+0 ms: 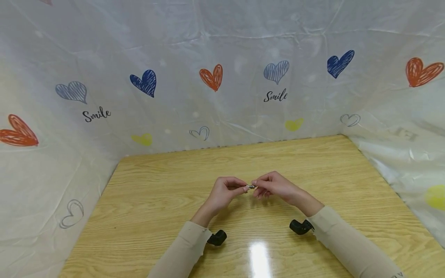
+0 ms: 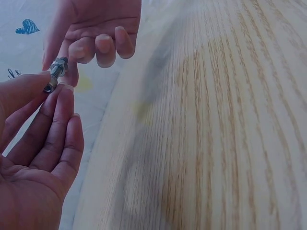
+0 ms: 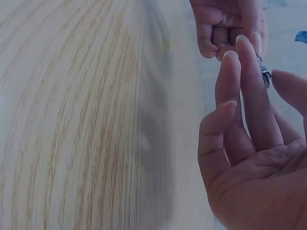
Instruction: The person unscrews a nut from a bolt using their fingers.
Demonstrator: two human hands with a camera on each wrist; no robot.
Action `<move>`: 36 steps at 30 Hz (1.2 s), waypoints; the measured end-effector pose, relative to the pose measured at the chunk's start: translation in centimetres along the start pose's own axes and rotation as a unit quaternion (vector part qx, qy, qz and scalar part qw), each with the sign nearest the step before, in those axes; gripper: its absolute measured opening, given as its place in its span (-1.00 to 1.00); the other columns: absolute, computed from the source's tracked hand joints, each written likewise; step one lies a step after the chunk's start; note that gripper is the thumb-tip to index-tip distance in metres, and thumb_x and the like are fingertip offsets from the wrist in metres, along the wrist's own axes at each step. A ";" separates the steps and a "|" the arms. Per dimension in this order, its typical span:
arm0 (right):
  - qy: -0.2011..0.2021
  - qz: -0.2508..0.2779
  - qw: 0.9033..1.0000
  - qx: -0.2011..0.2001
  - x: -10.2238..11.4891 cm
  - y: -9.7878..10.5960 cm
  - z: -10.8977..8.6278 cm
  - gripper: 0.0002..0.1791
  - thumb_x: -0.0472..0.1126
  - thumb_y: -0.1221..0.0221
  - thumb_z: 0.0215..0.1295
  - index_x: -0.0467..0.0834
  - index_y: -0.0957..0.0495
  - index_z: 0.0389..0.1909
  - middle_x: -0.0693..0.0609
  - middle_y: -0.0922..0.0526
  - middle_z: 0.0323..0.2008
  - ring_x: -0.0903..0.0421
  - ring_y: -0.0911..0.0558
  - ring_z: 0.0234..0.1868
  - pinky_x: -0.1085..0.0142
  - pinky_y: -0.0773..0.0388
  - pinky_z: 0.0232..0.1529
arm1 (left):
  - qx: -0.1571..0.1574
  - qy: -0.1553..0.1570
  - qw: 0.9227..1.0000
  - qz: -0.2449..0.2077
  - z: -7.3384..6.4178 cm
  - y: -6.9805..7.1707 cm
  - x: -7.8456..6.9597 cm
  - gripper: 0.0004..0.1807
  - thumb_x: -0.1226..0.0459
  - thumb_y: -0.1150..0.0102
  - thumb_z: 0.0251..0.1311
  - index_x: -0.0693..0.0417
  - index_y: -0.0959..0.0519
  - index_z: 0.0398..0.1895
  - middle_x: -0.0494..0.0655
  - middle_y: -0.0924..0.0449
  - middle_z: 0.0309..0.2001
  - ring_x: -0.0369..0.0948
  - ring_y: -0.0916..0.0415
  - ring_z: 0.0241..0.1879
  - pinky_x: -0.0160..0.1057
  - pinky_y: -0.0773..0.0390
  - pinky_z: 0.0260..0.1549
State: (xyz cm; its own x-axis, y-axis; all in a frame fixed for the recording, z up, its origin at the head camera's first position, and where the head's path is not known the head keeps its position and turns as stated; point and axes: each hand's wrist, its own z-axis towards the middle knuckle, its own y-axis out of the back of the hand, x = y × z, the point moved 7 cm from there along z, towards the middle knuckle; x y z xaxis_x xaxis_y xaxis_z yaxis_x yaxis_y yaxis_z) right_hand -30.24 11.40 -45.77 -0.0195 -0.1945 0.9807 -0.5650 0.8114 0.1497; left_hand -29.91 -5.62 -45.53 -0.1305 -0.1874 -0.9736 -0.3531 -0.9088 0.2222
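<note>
Silvery bolt [image 2: 55, 73] | your left hand [image 1: 222, 193] pinches one end, likely to steady it | your right hand [image 1: 279, 188] pinches the nut [image 2: 60, 64], presumably for control

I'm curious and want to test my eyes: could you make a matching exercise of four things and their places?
1. Small silvery metal bolt
2. Yellowish-brown wood-grained tabletop
3. White heart-printed sheet
4. Black angled piece

A. Behind the tabletop
B. Beside the left beige sleeve
C. Held between left hand and right hand
D. Beneath both hands

Pairs: 1-C; 2-D; 3-A; 4-B
</note>
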 end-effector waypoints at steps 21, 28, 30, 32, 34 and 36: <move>0.034 0.003 0.999 0.014 0.1 0.0 0.2 -0.67 -0.31 -0.24 0.43 -0.34 -0.59 0.14 -0.37 -0.65 0.01 -0.11 -0.67 -0.20 0.22 -0.56 -0.30 | -0.008 0.003 1.000 -0.009 -0.3 0.4 0.3 -0.86 0.33 -0.39 0.29 0.21 -0.76 -0.15 0.02 -0.74 -0.17 0.21 -0.67 -0.10 0.18 -0.65 -0.06; 0.015 -0.002 1.000 -0.002 0.1 0.6 0.0 -0.53 -0.18 -0.20 0.50 -0.39 -0.48 0.27 -0.20 -0.62 0.08 -0.14 -0.70 -0.14 0.15 -0.60 -0.24 | -0.006 0.004 1.000 -0.009 -0.3 0.3 0.1 -0.87 0.34 -0.38 0.30 0.21 -0.76 -0.15 0.01 -0.74 -0.18 0.21 -0.68 -0.10 0.12 -0.67 -0.08; 0.007 -0.006 1.000 -0.006 0.1 0.7 0.0 -0.54 -0.12 -0.18 0.54 -0.39 -0.51 0.25 -0.24 -0.66 0.02 -0.17 -0.71 -0.14 0.12 -0.62 -0.21 | -0.005 0.005 1.000 -0.009 -0.4 0.3 0.0 -0.87 0.34 -0.37 0.31 0.21 -0.76 -0.15 0.01 -0.74 -0.18 0.22 -0.67 -0.10 0.12 -0.67 -0.08; 0.002 -0.008 1.000 -0.008 -0.1 0.8 0.0 -0.56 -0.08 -0.15 0.56 -0.37 -0.57 0.19 -0.28 -0.71 -0.07 -0.17 -0.72 -0.15 0.11 -0.63 -0.19 | -0.005 0.005 1.000 -0.008 -0.3 0.3 0.0 -0.87 0.34 -0.37 0.31 0.21 -0.76 -0.15 0.01 -0.74 -0.18 0.23 -0.67 -0.10 0.13 -0.67 -0.09; -0.001 -0.011 1.000 -0.005 -0.2 0.7 0.1 -0.58 -0.06 -0.12 0.58 -0.34 -0.62 0.14 -0.31 -0.73 -0.13 -0.14 -0.74 -0.18 0.10 -0.64 -0.18 | -0.006 0.003 1.000 -0.006 -0.3 0.3 0.0 -0.87 0.34 -0.37 0.31 0.20 -0.76 -0.15 0.00 -0.74 -0.18 0.23 -0.67 -0.11 0.13 -0.67 -0.09; -0.002 -0.012 1.000 -0.004 -0.3 0.6 0.1 -0.58 -0.04 -0.11 0.59 -0.32 -0.65 0.09 -0.31 -0.75 -0.19 -0.08 -0.76 -0.22 0.10 -0.64 -0.19 | -0.005 0.002 1.000 -0.003 -0.3 0.3 -0.1 -0.87 0.33 -0.37 0.31 0.20 -0.76 -0.15 0.00 -0.74 -0.18 0.23 -0.66 -0.11 0.13 -0.67 -0.10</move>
State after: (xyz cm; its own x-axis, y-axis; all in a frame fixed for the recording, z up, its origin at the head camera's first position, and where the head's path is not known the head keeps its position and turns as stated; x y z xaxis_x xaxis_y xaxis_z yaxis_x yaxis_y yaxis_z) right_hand -30.69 11.93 -46.02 -0.0089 -0.2161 0.9763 -0.5587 0.8108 0.1744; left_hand -29.73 -5.96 -45.43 -0.1256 -0.1835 -0.9750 -0.3437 -0.9138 0.2163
